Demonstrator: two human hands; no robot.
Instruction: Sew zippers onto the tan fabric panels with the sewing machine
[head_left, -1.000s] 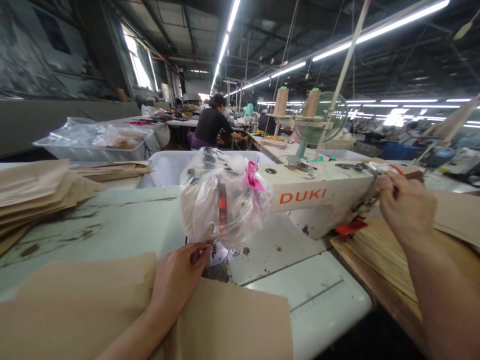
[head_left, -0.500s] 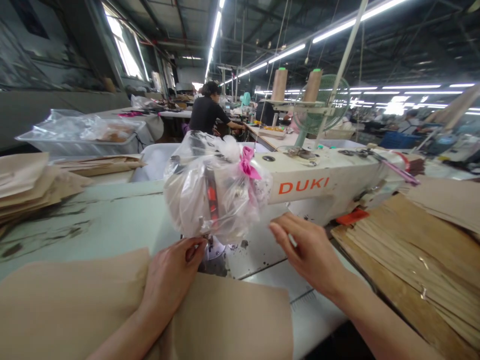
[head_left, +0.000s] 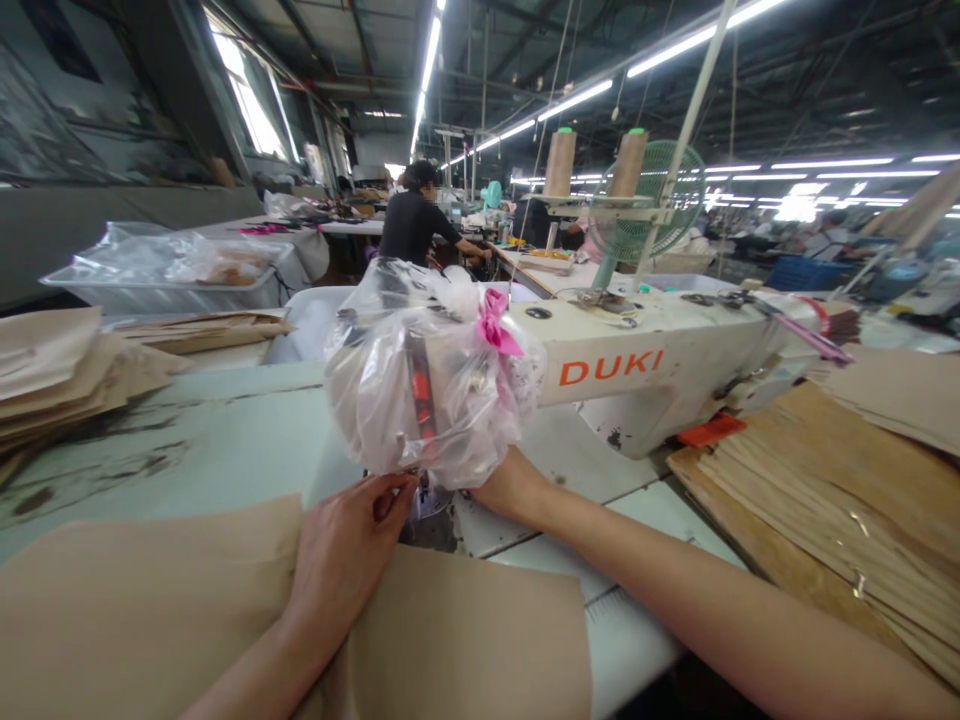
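Observation:
A sewing machine (head_left: 607, 372) marked DUKI stands before me, its head wrapped in a clear plastic bag (head_left: 457, 400) tied with a pink strip (head_left: 496, 325). My left hand (head_left: 356, 525) is closed in a pinch right by the presser foot and needle area (head_left: 426, 495); whatever lies between thumb and fingertip is too small to make out. Beneath that wrist lies a beige fabric piece (head_left: 465, 620), spread over the table front. My right hand (head_left: 510, 490) reaches under the bagged head from the right, close to the needle plate, and the bag hides its fingers.
Stacked beige fabric pieces lie at left (head_left: 45, 370) and on a brown board at right (head_left: 810, 500). Two thread cones (head_left: 559, 165) stand behind the machine, near a green fan (head_left: 652, 205). A white bin with plastic (head_left: 165, 285) is at back left; a co-worker (head_left: 411, 225) sits ahead.
My right hand has moved left from the open space beside the machine's head to under the bagged head. My left hand stays in its pinch at the needle area.

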